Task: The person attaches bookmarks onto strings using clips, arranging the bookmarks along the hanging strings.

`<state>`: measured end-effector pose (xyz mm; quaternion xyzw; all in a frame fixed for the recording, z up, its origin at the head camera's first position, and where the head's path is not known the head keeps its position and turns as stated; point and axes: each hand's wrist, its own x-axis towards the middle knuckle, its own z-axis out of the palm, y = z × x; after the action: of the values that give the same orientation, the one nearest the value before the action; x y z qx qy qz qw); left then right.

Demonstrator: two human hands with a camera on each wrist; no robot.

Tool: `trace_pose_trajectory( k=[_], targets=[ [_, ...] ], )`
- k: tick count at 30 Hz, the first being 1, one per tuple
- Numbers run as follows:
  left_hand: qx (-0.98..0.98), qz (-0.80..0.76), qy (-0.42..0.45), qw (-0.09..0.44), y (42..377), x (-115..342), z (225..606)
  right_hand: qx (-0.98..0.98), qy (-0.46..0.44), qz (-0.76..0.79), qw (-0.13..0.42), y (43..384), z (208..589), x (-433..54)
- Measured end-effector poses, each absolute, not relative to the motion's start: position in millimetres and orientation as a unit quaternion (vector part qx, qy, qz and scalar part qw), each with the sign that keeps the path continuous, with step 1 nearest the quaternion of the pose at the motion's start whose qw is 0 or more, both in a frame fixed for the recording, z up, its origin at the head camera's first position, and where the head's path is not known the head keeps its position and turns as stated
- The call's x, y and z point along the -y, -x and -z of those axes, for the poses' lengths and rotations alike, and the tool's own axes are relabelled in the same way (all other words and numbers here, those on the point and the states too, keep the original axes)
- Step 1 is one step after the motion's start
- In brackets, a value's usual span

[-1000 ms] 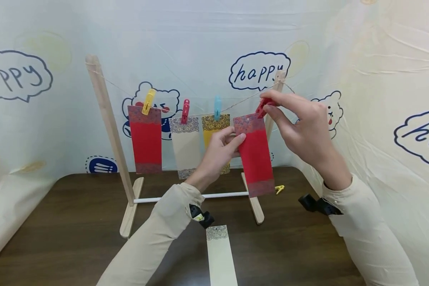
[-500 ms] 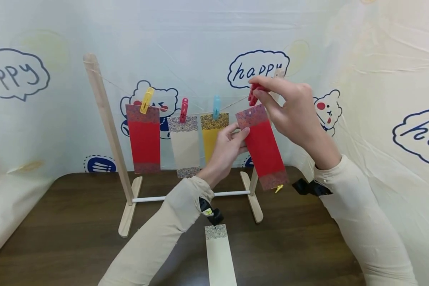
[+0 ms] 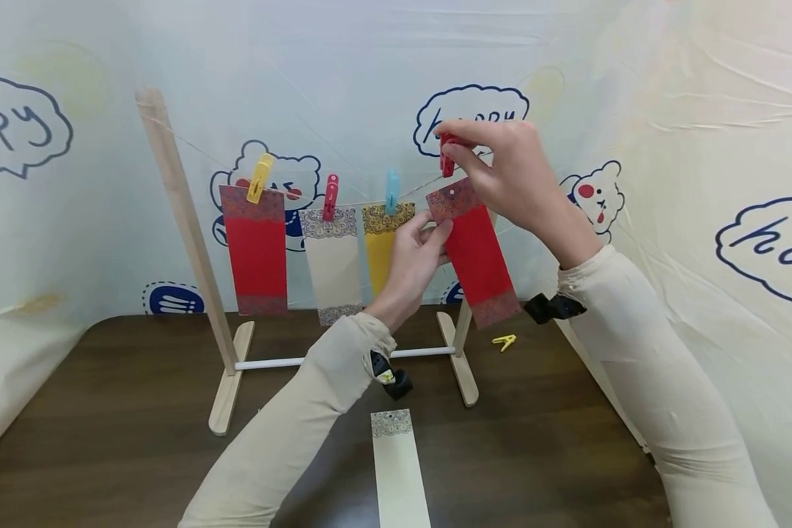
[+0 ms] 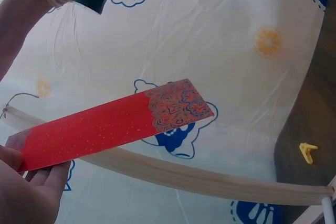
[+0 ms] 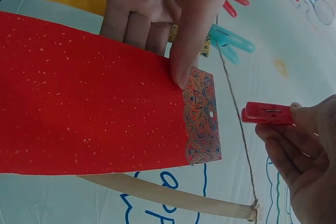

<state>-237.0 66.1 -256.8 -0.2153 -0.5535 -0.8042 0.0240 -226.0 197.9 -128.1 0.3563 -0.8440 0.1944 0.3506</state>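
Observation:
My left hand [image 3: 414,260] pinches a red paper card [image 3: 480,257] near its patterned upper end, thumb in front and fingers behind. The card hangs tilted; a small hole shows in its patterned band in the right wrist view. Between thumb and forefinger, my right hand [image 3: 511,169] holds a red clothespin [image 5: 268,113] just above the card, apart from it and close to the string [image 5: 236,103]. Along that string hang a red card [image 3: 256,257] under a yellow clothespin [image 3: 259,178], a cream card [image 3: 333,268] under a red one, and a yellow card [image 3: 378,253] under a light blue clothespin [image 3: 392,192].
A wooden stand carries the string, its left post [image 3: 188,235] leaning and a white rod [image 3: 270,363] joining its feet. On the dark table [image 3: 105,411] lie a cream card [image 3: 399,469] in front and a loose yellow clothespin [image 3: 504,342] at right.
My right hand has moved left and up with the red clothespin, off the card's corner. My left hand has shifted the red card, which has tilted, its lower end swinging right.

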Motion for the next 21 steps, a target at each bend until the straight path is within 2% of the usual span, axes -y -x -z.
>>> trace_pose_trajectory(
  k=[9,21],
  targets=[
    [0.557,0.797,0.226,0.054,238.2,-62.1,248.9,0.865,-0.361,-0.168,0.305,234.7,119.5,-193.2],
    [0.565,0.794,0.219,0.046,240.6,-59.8,247.8,0.886,-0.352,-0.159,0.258,235.9,121.7,-195.8]
  ],
)
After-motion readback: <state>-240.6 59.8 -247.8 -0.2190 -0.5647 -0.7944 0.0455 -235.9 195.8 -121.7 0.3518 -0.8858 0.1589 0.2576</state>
